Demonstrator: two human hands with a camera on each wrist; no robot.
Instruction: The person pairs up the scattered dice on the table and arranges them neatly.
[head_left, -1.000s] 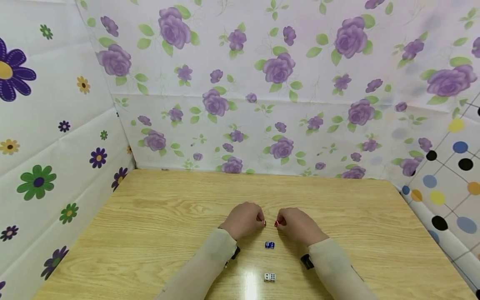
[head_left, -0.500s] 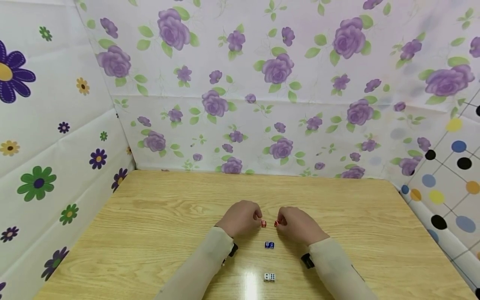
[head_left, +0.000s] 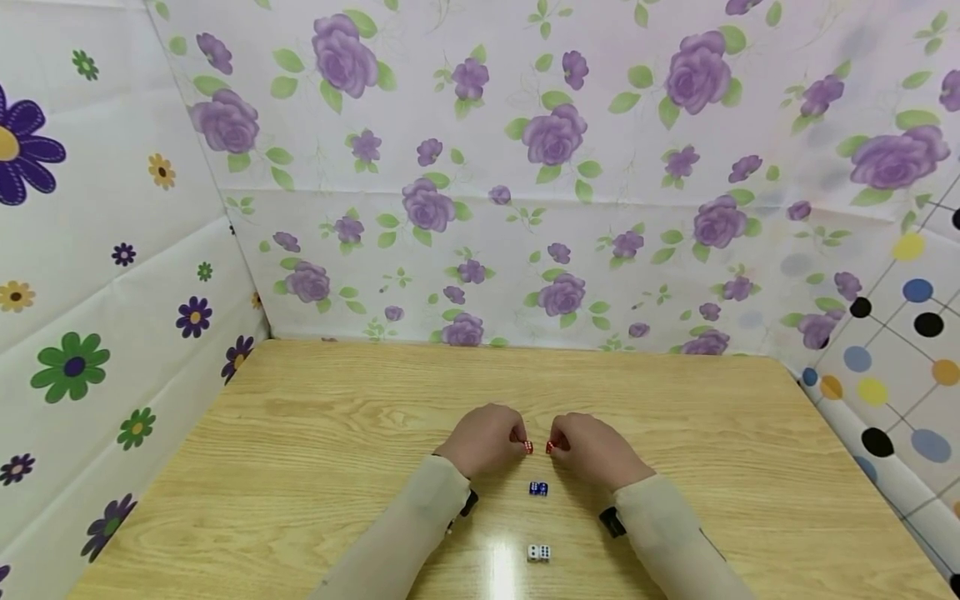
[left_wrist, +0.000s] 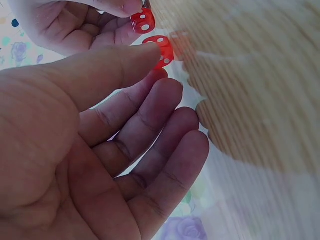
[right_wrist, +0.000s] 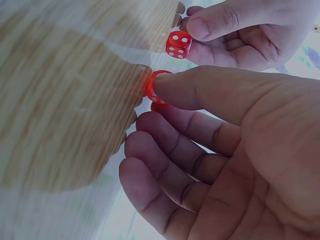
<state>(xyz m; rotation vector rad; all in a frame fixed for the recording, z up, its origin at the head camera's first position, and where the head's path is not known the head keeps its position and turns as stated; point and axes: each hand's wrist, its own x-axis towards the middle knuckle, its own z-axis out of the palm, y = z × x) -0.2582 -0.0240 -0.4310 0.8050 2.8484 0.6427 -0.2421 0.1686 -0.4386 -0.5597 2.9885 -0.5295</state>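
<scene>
Two red dice with white pips sit on the wooden table, a small gap between them in the head view. My left hand pinches the left red die between thumb and index finger; the left wrist view shows the thumb covering part of that die. From the other side, my right hand pinches the right red die, whose face is partly hidden by the thumb in the right wrist view. Each hand's other fingers are bent loosely, holding nothing. Nearer to me lie two blue dice, side by side.
Two white dice stand together closer to the front of the wooden table. Flowered cloth hangs behind the table, with more patterned cloth at the left and right sides.
My left hand drew slightly left off its red die, then came back to it. My right hand has shifted a little left with its die, narrowing the gap. Blue and white dice stay put.
</scene>
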